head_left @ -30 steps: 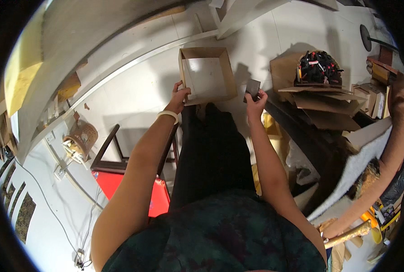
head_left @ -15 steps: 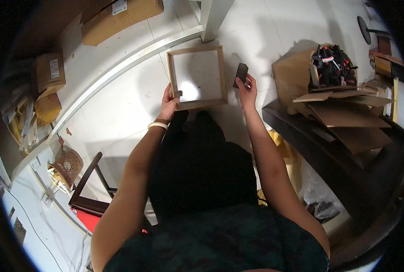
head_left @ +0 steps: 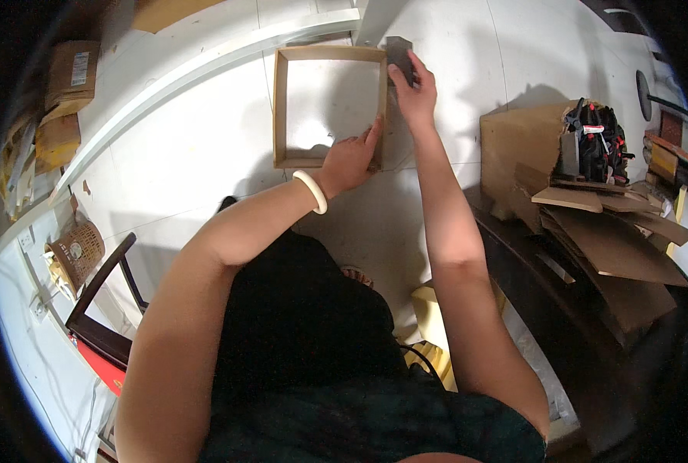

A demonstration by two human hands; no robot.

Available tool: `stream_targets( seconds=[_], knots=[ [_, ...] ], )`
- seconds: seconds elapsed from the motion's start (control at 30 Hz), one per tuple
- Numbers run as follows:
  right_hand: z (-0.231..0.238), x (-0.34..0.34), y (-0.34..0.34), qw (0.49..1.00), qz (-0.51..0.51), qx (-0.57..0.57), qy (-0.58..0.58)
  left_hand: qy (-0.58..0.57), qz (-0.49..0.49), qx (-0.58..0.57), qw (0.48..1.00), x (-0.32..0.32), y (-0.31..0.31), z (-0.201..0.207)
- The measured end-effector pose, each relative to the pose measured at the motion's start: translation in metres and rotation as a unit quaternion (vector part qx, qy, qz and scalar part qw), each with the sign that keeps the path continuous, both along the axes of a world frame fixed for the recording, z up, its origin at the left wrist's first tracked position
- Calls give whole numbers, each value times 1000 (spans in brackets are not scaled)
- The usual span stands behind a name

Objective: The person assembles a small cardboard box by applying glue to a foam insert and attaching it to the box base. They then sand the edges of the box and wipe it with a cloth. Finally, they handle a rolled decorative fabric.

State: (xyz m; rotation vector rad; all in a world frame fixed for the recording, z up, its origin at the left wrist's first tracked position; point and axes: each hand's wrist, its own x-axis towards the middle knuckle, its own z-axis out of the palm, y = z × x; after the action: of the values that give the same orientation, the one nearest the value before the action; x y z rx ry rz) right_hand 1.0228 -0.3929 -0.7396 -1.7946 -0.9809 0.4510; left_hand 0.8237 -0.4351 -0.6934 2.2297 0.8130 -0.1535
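A square, open, light-brown wooden frame [head_left: 280, 108] is held out in front of me, with pale floor showing through its middle. My left hand [head_left: 345, 163] is closed on its near right corner, one finger stretched along the right side; a cream bangle [head_left: 311, 191] circles that wrist. In my right hand [head_left: 418, 99] is a dark grey sanding block [head_left: 399, 52], pinched between thumb and fingers. The block lies along the outer face of the frame's right side, by the far corner, and appears to touch it. The left hand's fingertips under the frame are hidden.
At right, a cardboard box [head_left: 517, 147] with black and red items stands behind flat cardboard pieces [head_left: 618, 243] on a dark bench [head_left: 541, 289]. A white rail [head_left: 166, 91] crosses the floor beyond. Leftward are a brown basket [head_left: 82, 245] and a dark wooden chair [head_left: 101, 336].
My left hand has moved from the frame's near left corner to its near right one. My right hand has brought the block up against the frame's right side. The view has shifted.
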Motion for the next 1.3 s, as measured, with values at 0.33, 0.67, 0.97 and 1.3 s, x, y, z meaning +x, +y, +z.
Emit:
stream_targets(
  seconds=[0.33, 0.67, 0.97, 1.3],
  knots=[
    [-8, -75, -156, 997, -44, -56, 10, 97, -31, -69, 992, 6, 3, -20],
    [-3, -22, -36, 976, -36, 12, -217, 124, -39, -72, 989, 9, 7, -12],
    [18, -28, -11, 940, -52, -76, -329, 139, -45, -72, 987, 11, 5, -18],
    [23, -44, -20, 947, -69, -99, -297, 11, 1, 10, 1000, 0, -5, -37]
  ],
)
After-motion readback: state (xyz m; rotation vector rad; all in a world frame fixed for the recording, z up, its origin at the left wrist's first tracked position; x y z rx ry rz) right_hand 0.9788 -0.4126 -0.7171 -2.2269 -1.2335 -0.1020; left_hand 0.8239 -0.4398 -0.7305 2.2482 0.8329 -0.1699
